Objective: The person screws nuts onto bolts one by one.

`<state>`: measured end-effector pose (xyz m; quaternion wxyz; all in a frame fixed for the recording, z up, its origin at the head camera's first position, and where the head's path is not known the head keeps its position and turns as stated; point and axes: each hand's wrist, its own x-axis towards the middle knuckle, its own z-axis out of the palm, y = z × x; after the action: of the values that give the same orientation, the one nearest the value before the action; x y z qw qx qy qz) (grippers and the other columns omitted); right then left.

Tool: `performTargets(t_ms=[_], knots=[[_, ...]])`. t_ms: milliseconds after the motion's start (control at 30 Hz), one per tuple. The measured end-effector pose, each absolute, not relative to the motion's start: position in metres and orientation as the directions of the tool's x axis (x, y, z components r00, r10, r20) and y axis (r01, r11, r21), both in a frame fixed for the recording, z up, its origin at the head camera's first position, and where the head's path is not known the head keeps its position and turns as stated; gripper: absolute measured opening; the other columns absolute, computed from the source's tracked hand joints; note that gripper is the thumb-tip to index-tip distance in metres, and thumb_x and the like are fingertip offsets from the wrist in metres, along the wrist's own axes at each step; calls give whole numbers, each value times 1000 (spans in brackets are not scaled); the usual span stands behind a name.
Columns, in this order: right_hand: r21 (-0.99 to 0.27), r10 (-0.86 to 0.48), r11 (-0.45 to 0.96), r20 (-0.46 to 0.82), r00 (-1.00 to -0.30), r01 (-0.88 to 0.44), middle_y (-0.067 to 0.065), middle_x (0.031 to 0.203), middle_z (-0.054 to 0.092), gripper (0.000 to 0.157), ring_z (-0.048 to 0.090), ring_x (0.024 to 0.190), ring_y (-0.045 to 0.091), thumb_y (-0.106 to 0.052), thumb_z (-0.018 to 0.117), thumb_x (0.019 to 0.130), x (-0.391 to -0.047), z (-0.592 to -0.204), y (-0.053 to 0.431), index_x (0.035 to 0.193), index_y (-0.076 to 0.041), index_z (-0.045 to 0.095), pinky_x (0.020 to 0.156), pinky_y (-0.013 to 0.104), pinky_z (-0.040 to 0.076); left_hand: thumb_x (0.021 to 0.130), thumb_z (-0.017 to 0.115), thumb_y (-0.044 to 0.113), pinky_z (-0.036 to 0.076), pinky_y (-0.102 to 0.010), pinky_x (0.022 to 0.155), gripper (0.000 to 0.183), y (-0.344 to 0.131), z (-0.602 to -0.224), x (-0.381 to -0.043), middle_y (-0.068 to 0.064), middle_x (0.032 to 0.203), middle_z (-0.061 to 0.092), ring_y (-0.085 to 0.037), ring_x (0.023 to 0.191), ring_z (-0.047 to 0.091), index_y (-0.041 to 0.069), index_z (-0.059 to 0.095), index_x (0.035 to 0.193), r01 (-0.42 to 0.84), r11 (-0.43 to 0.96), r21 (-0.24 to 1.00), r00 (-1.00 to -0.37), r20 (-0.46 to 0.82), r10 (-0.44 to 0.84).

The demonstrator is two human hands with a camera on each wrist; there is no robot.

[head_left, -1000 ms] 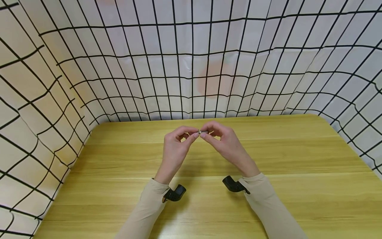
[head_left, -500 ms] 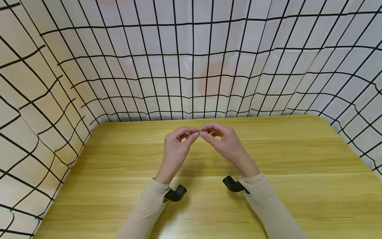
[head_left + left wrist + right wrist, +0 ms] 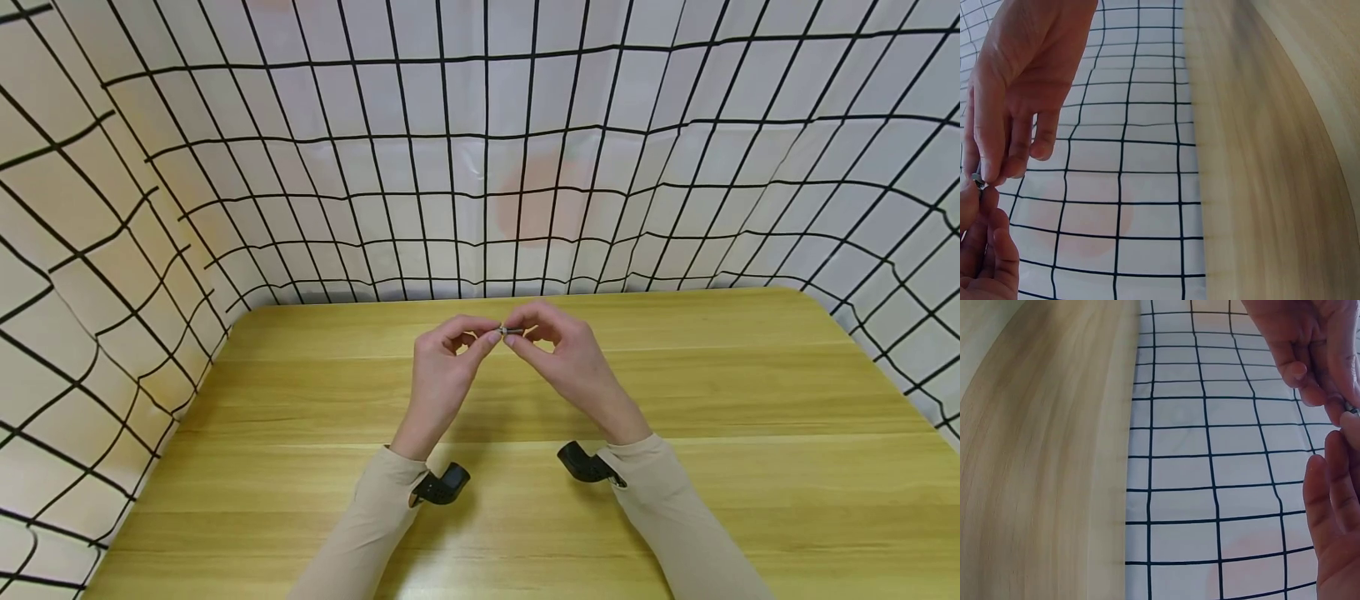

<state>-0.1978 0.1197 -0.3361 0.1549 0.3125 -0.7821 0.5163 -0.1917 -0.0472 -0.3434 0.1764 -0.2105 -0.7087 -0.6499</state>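
Note:
A small metal bolt (image 3: 505, 331) lies level between the fingertips of both hands, above the far half of the table. A brighter, wider piece like a nut shows on it. My left hand (image 3: 441, 371) pinches its left end between thumb and forefinger. The thumb and forefinger of my right hand (image 3: 564, 358) curl round its right part, with the dark shank showing between them. In the left wrist view the bright nut-like piece (image 3: 978, 180) peeks out where the two hands meet. Fingers cover most of the bolt in the right wrist view.
A wooden table (image 3: 300, 500) spreads under both arms. A white curtain with a black grid (image 3: 420, 167) closes off the back and sides. Each sleeved wrist carries a black camera mount, the left mount (image 3: 442, 485) and the right mount (image 3: 587, 463).
My right thumb and forefinger closed over the bolt half a second ago, hiding its shank; now they have parted slightly and it shows again. My left hand has kept its pinch, nearly still.

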Motion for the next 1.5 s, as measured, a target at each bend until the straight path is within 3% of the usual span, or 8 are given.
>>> performTargets(t_ms=[567,800,933,1133,1500], knots=[[-720,-324,324,525,-787,-614,6,88,63,7,57,78,17,-4,62,90,-196,-335,120,96,-5,64,72,35,48,84,67,1,42,-24,62,10,-48,-344,-192,-13,87,68,-29,73,56,-4,70,92,521,51,852,-852,516,82],[-756,-320,304,492,-809,-580,4,91,63,13,57,82,17,-8,63,89,-197,-336,121,102,-5,63,73,34,48,85,67,1,42,-24,60,10,-48,-343,-191,-12,86,68,-30,72,56,-4,70,92,520,62,852,-853,516,75],[-753,-324,269,516,-793,-600,6,94,63,18,58,84,18,-3,65,86,-198,-335,122,104,-2,61,75,37,49,85,67,2,41,-24,59,10,-47,-343,-191,-11,86,68,-30,71,56,-4,70,92,513,69,856,-858,508,69],[-749,-330,214,548,-769,-626,9,93,63,14,59,86,19,5,64,85,-198,-335,122,98,0,63,77,39,49,84,67,1,41,-24,59,9,-47,-344,-192,-13,86,68,-30,71,56,-4,70,92,519,54,853,-854,515,68],[-725,-332,276,544,-771,-631,5,93,64,13,58,85,15,-1,65,86,-199,-337,122,99,-4,64,76,36,49,83,68,0,41,-24,59,9,-49,-343,-193,-13,85,68,-30,70,55,-5,70,90,518,46,854,-854,515,71]])
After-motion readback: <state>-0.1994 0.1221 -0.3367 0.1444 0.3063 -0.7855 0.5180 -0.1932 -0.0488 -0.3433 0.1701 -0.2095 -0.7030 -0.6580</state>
